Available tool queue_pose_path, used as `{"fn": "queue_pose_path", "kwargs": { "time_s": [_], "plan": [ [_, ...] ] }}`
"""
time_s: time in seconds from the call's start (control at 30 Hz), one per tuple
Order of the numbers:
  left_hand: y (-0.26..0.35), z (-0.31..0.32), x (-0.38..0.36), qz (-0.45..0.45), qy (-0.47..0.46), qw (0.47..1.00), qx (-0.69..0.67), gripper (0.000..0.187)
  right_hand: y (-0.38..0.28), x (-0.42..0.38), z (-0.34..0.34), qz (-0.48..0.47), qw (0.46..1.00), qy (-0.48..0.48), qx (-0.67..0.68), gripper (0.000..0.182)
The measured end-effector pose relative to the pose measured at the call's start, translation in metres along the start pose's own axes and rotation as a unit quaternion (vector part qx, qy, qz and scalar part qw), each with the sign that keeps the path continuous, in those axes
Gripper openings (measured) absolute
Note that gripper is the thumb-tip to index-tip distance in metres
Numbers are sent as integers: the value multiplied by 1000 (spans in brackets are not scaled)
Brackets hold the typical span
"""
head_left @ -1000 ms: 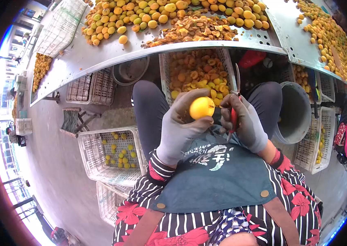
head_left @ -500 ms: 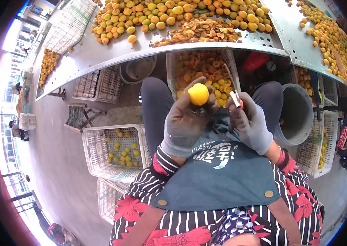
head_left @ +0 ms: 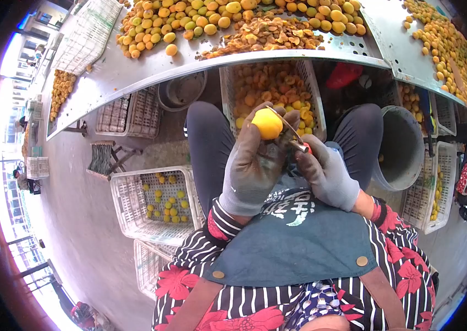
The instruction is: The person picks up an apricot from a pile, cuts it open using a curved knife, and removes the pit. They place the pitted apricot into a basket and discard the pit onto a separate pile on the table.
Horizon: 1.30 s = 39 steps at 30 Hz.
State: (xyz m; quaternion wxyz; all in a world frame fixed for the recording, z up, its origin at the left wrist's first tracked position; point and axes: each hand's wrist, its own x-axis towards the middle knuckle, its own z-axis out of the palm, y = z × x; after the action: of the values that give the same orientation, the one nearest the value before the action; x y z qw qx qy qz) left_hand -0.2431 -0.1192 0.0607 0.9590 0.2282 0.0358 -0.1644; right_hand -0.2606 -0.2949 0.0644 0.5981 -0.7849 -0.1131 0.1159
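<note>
Between the thumb and fingers of my left hand [head_left: 247,179] sits a whole yellow apricot [head_left: 265,123]. A stained grey glove covers that hand. My right hand [head_left: 330,176], gloved too, is closed round the red handle of a small knife [head_left: 301,147]. Its thin blade slants up and left, right at the apricot's right side. Both hands are over my lap, in front of a dark green apron [head_left: 310,243]. Beyond them, between my knees, a white plastic crate [head_left: 318,102] holds apricot halves and pieces under the table edge.
On the metal table [head_left: 134,71] ahead lie many whole apricots [head_left: 200,19] and a heap of brownish apricot scraps [head_left: 272,36]. A grey bucket [head_left: 401,149] stands by my right knee. Left are a crate with some apricots [head_left: 126,204] and a folding stool [head_left: 104,157].
The knife has come left and down from an upright position, its blade now against the apricot's side. My right hand has moved closer to my left.
</note>
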Motion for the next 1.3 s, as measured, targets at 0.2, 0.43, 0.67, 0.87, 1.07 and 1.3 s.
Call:
{"fn": "queue_pose_path", "kwargs": {
  "time_s": [0.2, 0.43, 0.67, 0.87, 1.07, 1.3],
  "plan": [
    [-6, 0, 2, -11, -8, 999, -36, 47, -1, 3, 1, 0, 1000, 11, -20, 22],
    [-10, 2, 3, -11, -39, 999, 32, 48, 7, 4, 1, -34, 998, 17, -52, 24],
    [-16, 6, 3, -15, -32, 999, 25, 46, 12, 2, 1, -18, 997, -1, -69, 28],
    [-15, 0, 4, 13, -66, 993, 97, 40, 18, 1, 3, -46, 995, 1, -84, 20],
    [-11, -3, 6, 55, -69, 971, 223, 49, 6, 2, -10, -6, 992, -88, -94, 12],
    [-8, 5, 8, 125, -36, 926, 353, 62, 6, -5, 0, -7, 989, -58, -135, 10]
  ]
}}
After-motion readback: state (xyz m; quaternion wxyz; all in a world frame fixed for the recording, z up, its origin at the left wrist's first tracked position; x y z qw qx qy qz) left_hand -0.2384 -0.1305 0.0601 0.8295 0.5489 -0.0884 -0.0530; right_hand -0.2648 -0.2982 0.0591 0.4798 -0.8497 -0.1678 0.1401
